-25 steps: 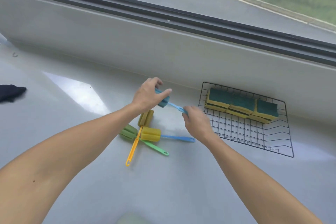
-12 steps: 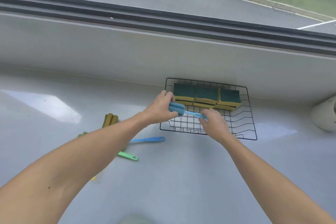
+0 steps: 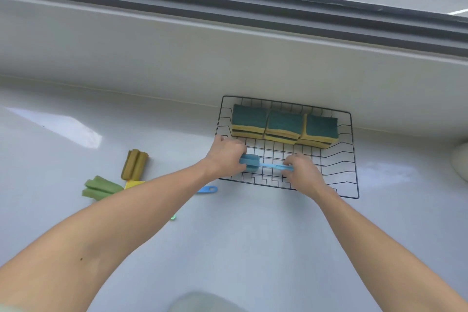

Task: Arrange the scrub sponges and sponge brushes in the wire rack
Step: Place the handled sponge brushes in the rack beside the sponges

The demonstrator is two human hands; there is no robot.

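Head view: your left hand [image 3: 224, 157] is closed around the foam head of the blue sponge brush [image 3: 253, 163], and your right hand [image 3: 301, 172] pinches the far end of its thin blue handle. You hold the brush level, lying left to right over the front half of the wire rack [image 3: 354, 159]; you cannot tell from here whether it touches the wires.

The back of the rack is taken up by three stacks of scrub sponges [image 3: 285, 125], green scouring side up over yellow foam, set side by side in a row that touches the rear wall of the rack. The row stands just beyond your knuckles, so the brush has only the front strip of open grid beneath it.

The rack sits on the pale counter [image 3: 240, 248], its back edge close against the low white ledge [image 3: 228, 58] under the window.

Out on the counter to your left, well apart from the rack, lie the other brushes. An olive-yellow foam head [image 3: 135, 163] points away from you. A green foam head [image 3: 101, 187] lies just beside a bright yellow one [image 3: 134, 184], mostly hidden by your left forearm. The looped end of a second blue handle [image 3: 207, 189] shows past that forearm, near the rack's front left corner, and a tip of green handle [image 3: 173, 217] peeks out below it.
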